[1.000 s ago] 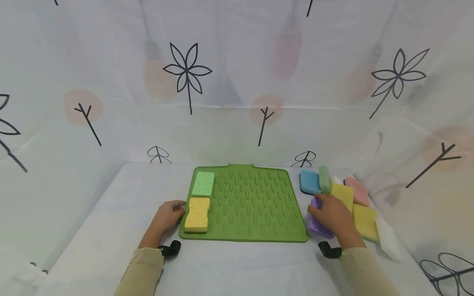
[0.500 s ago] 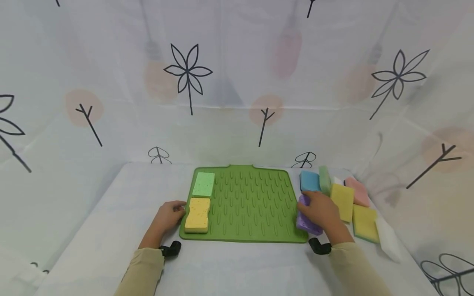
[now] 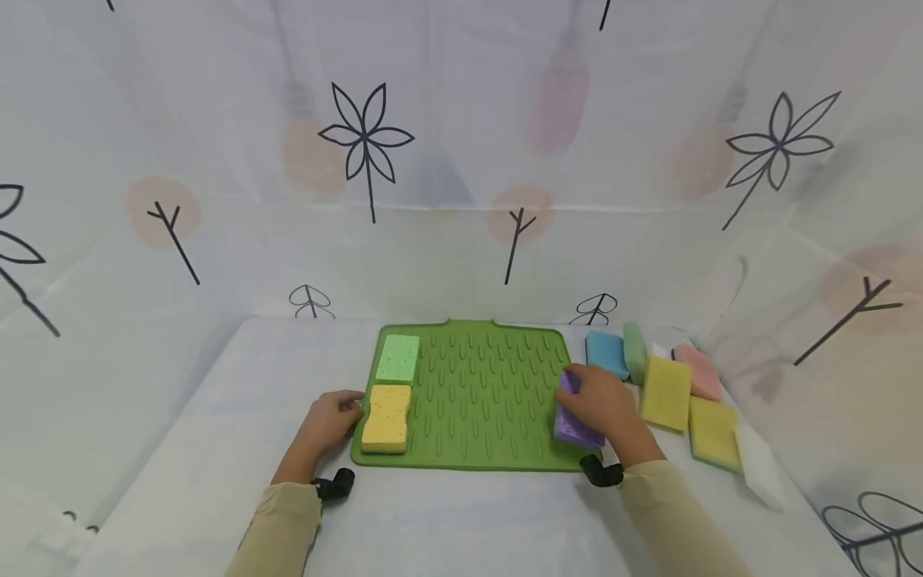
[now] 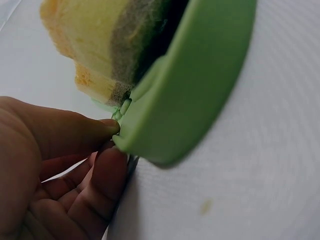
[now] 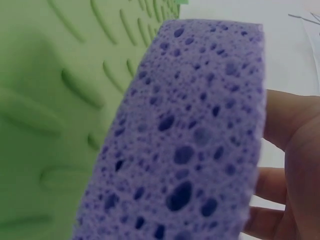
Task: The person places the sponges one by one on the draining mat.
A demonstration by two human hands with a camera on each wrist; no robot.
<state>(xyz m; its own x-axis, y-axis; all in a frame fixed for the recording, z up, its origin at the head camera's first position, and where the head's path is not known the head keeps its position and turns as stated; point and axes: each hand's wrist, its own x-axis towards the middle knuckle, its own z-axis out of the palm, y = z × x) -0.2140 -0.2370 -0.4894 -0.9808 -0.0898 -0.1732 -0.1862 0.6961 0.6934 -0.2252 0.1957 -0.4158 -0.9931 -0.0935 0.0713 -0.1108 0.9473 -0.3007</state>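
Note:
A green ridged drying mat (image 3: 476, 385) lies on the white-covered table. My left hand (image 3: 332, 418) pinches the mat's left edge between thumb and forefinger, plain in the left wrist view, where the raised green rim (image 4: 190, 95) shows close. My right hand (image 3: 602, 405) grips a purple porous sponge (image 3: 575, 425) over the mat's right side; in the right wrist view the sponge (image 5: 190, 130) stands between the hand and the mat ridges. On the mat's left side lie a light green sponge (image 3: 397, 358) and, nearer me, a yellow wavy-edged sponge (image 3: 386, 419) with a dark scouring layer.
Right of the mat lies a loose group: a blue sponge (image 3: 606, 353), a pale green one (image 3: 634, 353), a pink one (image 3: 697, 372), two yellow ones (image 3: 667, 393) and a white cloth-like piece (image 3: 759, 467). A patterned white curtain (image 3: 447, 160) hangs behind the table.
My right hand has carried the purple sponge leftward, from the table beside the mat to over the mat's right part. The left hand has stayed at the mat's edge.

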